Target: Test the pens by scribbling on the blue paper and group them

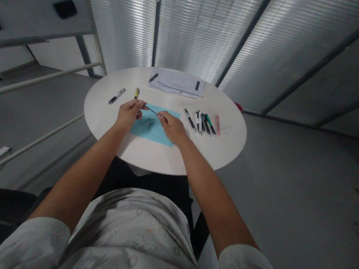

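Between my hands, above a light blue sheet [161, 138], stretches a thin dark rod [150, 110], like a pen refill. My left hand [130, 113] pinches its left end, and my right hand [171, 126] has its fingertips closed on the right end. Small shiny parts [149, 124] lie on the sheet below the rod; their exact shape is too small to tell. The sheet lies flat on a white oval table [155, 160].
Several pens [205, 124] and a pink item [217, 125] lie right of the sheet. A pen [116, 96] and a yellow marker [137, 93] are at the left. Papers [177, 83] are stacked at the far edge. Metal rails [38, 80] stand left of the table.
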`<control>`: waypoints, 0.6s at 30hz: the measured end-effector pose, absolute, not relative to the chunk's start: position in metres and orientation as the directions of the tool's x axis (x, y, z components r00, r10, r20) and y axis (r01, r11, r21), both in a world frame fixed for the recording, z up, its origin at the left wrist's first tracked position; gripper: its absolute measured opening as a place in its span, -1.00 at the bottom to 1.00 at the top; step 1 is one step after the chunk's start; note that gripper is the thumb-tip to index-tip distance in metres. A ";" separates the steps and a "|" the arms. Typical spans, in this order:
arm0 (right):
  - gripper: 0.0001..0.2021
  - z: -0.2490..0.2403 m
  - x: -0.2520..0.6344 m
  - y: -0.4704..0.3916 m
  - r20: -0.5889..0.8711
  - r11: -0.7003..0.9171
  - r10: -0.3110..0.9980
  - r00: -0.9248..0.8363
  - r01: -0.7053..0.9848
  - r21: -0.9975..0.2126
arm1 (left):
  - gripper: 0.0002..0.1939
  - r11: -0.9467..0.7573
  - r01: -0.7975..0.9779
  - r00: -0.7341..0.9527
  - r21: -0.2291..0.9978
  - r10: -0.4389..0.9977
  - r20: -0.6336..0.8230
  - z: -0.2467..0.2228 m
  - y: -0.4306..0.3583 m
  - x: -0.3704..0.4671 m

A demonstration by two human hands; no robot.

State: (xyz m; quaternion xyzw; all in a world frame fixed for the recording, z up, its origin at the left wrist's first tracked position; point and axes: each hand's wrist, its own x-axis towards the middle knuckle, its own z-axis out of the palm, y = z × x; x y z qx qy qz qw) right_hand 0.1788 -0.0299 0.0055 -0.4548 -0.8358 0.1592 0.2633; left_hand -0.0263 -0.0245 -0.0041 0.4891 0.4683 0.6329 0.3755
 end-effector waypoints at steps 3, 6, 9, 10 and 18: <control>-0.60 0.004 0.178 -0.030 0.304 0.536 0.844 -0.442 0.670 -0.514 | -0.60 -0.289 0.025 -0.165 0.957 0.943 0.289 -0.006 -0.026 -0.025; -0.61 0.002 0.178 -0.028 0.312 0.527 0.850 -0.425 0.677 -0.514 | -0.66 -0.306 0.163 -0.078 0.938 0.944 0.321 -0.006 -0.030 -0.021; -0.61 0.000 0.178 -0.026 0.322 0.520 0.854 -0.408 0.679 -0.518 | -0.71 -0.306 0.263 -0.042 0.915 0.944 0.328 -0.004 -0.033 -0.018; -0.60 0.000 0.178 -0.025 0.333 0.519 0.855 -0.399 0.674 -0.525 | -0.72 -0.306 0.278 -0.042 0.911 0.943 0.329 -0.004 -0.034 -0.018; -0.55 0.006 0.179 -0.026 0.412 0.452 0.880 -0.235 0.678 -0.579 | -0.75 -0.357 0.602 -0.018 0.714 0.888 0.459 -0.019 -0.023 -0.022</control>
